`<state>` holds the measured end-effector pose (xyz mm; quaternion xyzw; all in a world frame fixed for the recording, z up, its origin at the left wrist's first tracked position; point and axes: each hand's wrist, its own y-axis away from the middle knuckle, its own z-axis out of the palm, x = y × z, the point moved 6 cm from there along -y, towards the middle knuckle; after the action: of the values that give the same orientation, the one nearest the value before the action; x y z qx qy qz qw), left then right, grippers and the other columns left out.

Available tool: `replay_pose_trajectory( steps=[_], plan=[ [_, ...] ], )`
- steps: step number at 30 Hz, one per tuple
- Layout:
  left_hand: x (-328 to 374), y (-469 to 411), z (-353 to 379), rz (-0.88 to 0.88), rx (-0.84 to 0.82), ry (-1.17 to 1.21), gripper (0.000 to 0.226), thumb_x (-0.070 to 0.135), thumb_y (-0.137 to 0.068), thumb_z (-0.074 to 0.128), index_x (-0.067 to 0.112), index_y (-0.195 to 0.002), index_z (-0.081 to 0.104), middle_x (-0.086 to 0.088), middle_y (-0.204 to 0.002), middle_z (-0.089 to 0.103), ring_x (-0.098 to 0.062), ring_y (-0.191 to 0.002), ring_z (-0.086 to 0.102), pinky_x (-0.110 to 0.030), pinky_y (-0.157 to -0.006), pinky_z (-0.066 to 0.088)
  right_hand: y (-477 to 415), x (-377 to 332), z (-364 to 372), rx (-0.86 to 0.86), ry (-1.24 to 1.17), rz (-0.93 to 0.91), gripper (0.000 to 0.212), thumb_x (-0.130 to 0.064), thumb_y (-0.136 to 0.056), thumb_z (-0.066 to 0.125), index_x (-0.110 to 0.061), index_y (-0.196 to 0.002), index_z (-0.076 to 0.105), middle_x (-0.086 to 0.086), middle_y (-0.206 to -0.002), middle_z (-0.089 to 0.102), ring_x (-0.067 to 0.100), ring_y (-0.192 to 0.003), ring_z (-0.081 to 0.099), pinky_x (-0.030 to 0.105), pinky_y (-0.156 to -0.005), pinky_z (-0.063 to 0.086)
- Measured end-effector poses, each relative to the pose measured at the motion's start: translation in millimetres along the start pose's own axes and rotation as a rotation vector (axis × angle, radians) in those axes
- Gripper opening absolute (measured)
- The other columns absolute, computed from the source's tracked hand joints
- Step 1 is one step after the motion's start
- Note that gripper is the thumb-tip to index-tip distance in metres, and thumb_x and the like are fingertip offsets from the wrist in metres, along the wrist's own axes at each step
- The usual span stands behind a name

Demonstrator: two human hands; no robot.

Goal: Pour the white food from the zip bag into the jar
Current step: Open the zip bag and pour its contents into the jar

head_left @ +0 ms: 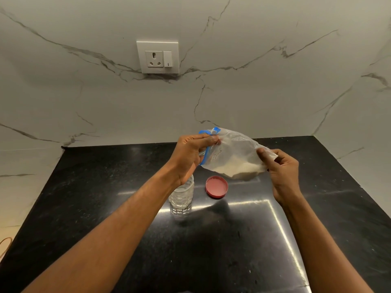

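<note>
A clear zip bag [234, 153] with a blue zip strip hangs in the air above the black counter, lying sideways with its zip end to the left. White food [239, 169] has settled along its lower edge. My left hand [191, 154] grips the bag at the blue zip end. My right hand [280, 168] pinches the bag's opposite corner. A clear textured jar [182, 198] stands upright without a lid just below my left wrist, which hides part of its rim.
A red jar lid [216, 186] lies flat on the black counter [105, 208] right of the jar. Marble walls close off the counter at the back and right, with a socket and switch plate [158, 57] on the back wall.
</note>
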<state>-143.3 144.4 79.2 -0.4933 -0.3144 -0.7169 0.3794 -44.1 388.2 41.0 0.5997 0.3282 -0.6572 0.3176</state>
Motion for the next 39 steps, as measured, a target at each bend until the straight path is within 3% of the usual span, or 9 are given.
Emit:
replay_pose_trajectory(
  steps=[5,11,16,22,27,32,36,39],
  plan=[
    [-0.6,2.4,-3.5,-0.003,0.017,0.015,0.02,0.02,-0.1,0.069,0.004,-0.101,0.081,-0.014,-0.122,0.078,-0.021,-0.111,0.075,-0.03,-0.086,0.063,3.4,-3.1,-2.5,-0.087,-0.001,-0.012,0.017,-0.027,-0.091,0.076,-0.015,-0.101,0.083,0.011,-0.1,0.08,0.041,-0.105,0.073,0.055,-0.094,0.06],
    [7.9,9.6,-13.3,0.031,0.016,0.037,0.019,0.021,-0.101,0.068,0.015,-0.097,0.086,-0.006,-0.111,0.082,-0.016,-0.101,0.079,-0.029,-0.081,0.063,3.5,-29.0,0.3,-0.062,-0.026,-0.14,0.014,-0.024,-0.079,0.086,-0.016,-0.081,0.075,-0.004,-0.079,0.074,0.009,-0.077,0.07,0.026,-0.071,0.061],
    [13.4,17.8,-34.0,0.044,0.072,0.041,0.021,0.019,-0.101,0.068,0.018,-0.096,0.087,-0.008,-0.11,0.082,-0.022,-0.103,0.078,-0.041,-0.09,0.065,3.2,-46.6,15.9,-0.184,-0.034,-0.172,0.007,-0.023,-0.094,0.075,-0.019,-0.09,0.08,-0.004,-0.085,0.078,0.011,-0.08,0.072,0.024,-0.069,0.06],
    [16.3,33.4,-61.3,0.074,0.115,0.042,0.02,0.031,-0.082,0.075,0.019,-0.092,0.088,-0.008,-0.106,0.084,-0.021,-0.101,0.081,-0.031,-0.077,0.065,8.0,-69.7,40.8,-0.218,0.149,-0.379,0.014,-0.032,-0.091,0.075,-0.019,-0.085,0.075,-0.01,-0.073,0.072,0.008,-0.068,0.061,0.02,-0.06,0.052],
    [5.3,41.2,-82.9,0.083,0.166,0.029,0.019,0.029,-0.083,0.075,0.019,-0.094,0.087,-0.01,-0.109,0.083,-0.025,-0.1,0.081,-0.033,-0.075,0.067,9.1,-78.7,59.6,-0.238,0.227,-0.463,0.01,-0.02,-0.09,0.081,-0.017,-0.083,0.074,-0.014,-0.071,0.073,0.0,-0.063,0.063,0.016,-0.058,0.051],
    [-5.4,46.5,-95.7,0.076,0.202,0.023,0.03,0.029,-0.084,0.075,0.009,-0.107,0.079,-0.008,-0.116,0.082,-0.029,-0.107,0.079,-0.038,-0.076,0.068,14.6,-82.8,77.5,-0.298,0.311,-0.505,0.013,-0.022,-0.097,0.074,-0.032,-0.09,0.075,-0.014,-0.078,0.075,0.009,-0.068,0.067,0.029,-0.06,0.057],
    [-5.5,49.4,-101.3,0.073,0.214,0.029,0.033,0.031,-0.083,0.075,0.009,-0.106,0.078,-0.006,-0.113,0.082,-0.028,-0.105,0.08,-0.037,-0.072,0.068,19.1,-86.4,85.0,-0.29,0.378,-0.554,0.004,-0.025,-0.097,0.074,-0.026,-0.093,0.075,-0.021,-0.08,0.075,0.004,-0.069,0.067,0.022,-0.06,0.055],
    [-5.9,50.2,-105.0,0.073,0.222,0.01,0.023,0.027,-0.093,0.07,0.009,-0.107,0.077,-0.007,-0.11,0.083,-0.028,-0.102,0.081,-0.035,-0.07,0.068,22.8,-93.4,86.5,-0.251,0.418,-0.625,0.007,-0.031,-0.094,0.078,-0.025,-0.092,0.076,-0.021,-0.075,0.074,0.0,-0.063,0.064,0.012,-0.057,0.047]
  ],
)
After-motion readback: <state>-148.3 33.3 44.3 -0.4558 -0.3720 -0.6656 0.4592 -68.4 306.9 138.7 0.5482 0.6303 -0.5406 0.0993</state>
